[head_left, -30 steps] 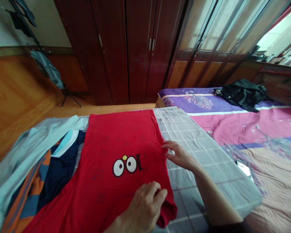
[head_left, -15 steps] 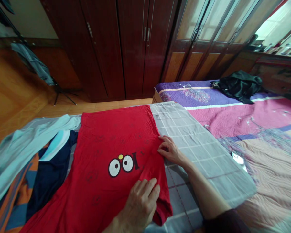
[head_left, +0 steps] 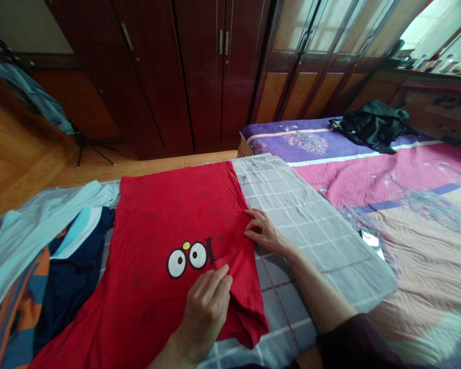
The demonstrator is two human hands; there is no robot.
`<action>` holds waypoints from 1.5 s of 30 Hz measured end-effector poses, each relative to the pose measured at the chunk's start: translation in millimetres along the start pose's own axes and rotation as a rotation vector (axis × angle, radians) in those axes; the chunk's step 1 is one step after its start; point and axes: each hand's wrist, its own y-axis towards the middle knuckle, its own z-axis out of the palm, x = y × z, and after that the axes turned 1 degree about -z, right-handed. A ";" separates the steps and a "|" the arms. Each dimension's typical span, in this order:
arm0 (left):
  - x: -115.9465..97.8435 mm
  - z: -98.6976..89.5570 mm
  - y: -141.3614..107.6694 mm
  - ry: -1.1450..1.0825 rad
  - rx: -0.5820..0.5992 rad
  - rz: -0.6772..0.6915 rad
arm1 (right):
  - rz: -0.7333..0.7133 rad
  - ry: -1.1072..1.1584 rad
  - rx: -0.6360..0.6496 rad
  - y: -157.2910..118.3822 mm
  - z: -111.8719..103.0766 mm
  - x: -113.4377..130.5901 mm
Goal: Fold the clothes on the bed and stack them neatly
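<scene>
A red T-shirt [head_left: 149,230] with a printed pair of cartoon eyes lies spread over a grey checked cloth [head_left: 292,215]. My left hand [head_left: 207,307] is closed on the shirt fabric just below the print, and creases run out from its fingertips. At the shirt's right edge, my right hand [head_left: 267,233] pinches the fabric between thumb and fingers. The sleeve near the bottom right lies bunched, partly behind my left hand.
Left of the shirt lie a pale blue garment [head_left: 57,215] and a navy and orange one [head_left: 72,271]. A phone [head_left: 371,241] rests on the patterned bed [head_left: 418,241] to the right, with a black garment [head_left: 374,125] farther back. Dark wardrobes [head_left: 200,77] stand behind.
My left hand has moved left across the shirt, drawing the fabric into folds near the print. My right hand stays at the right edge. The view has shifted slightly.
</scene>
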 end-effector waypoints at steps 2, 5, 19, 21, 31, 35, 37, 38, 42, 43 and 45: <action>-1.1 -1.8 0.9 0.046 0.056 -0.051 | -0.004 -0.005 -0.006 0.0 0.8 -0.3; -3.9 -3.8 1.0 0.102 0.167 -0.131 | -0.010 -0.013 -0.013 -0.3 2.6 -1.4; -20.8 3.6 -0.3 -0.204 0.502 0.173 | -0.086 -0.170 -0.065 -4.3 15.8 12.0; -19.7 4.1 0.8 -0.189 0.509 0.202 | -0.141 -0.252 0.014 -4.6 19.9 15.8; -16.7 14.1 -5.9 -0.253 0.460 0.157 | -0.171 -0.330 0.030 -3.2 36.9 25.6; -7.6 8.1 0.6 -0.207 0.201 -0.176 | -0.033 -0.323 -0.129 -2.2 37.4 19.1; 2.8 3.0 6.7 -0.053 0.113 -0.330 | -0.034 -0.297 -0.167 -1.9 35.1 18.0; 7.9 0.4 9.7 0.027 0.121 -0.379 | -0.061 -0.286 -0.164 -2.1 34.3 19.0; 17.6 -7.2 17.6 0.105 0.331 -0.489 | -0.142 -0.268 -0.088 -4.3 36.8 26.3; 17.0 -7.9 18.1 0.076 0.362 -0.505 | -0.141 -0.264 -0.068 -4.7 38.3 27.0; 14.7 -7.8 17.5 0.023 0.359 -0.525 | -0.128 -0.261 -0.045 -4.8 41.4 26.0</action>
